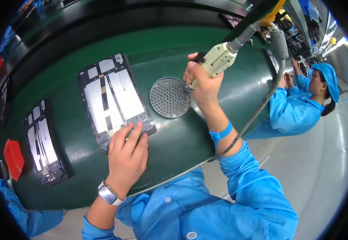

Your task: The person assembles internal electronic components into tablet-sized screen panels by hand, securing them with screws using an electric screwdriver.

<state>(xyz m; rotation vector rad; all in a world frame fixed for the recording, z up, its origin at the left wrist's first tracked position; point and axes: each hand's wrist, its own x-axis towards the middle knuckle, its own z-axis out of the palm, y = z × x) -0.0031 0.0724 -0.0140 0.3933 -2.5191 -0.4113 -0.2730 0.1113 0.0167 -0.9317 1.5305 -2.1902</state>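
My left hand (128, 154): outstretched on black-and-silver rectangular tablet (124, 90)
My right hand (206, 84): clasped round cream plastic power tool (220, 60)
Round grey metal dish (170, 98): left of it

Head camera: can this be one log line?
left hand: touching open tablet, lower end; right hand: gripping power tool; round tray: near tool's tip

Smooth glossy tabletop (182, 140), rough metal dish (170, 98); matt plastic handheld tool (220, 58)

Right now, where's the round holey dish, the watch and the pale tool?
Round holey dish (170, 97): head view, on its holey top.
Watch (107, 194): head view, on its screen.
Pale tool (219, 59): head view, on its body.
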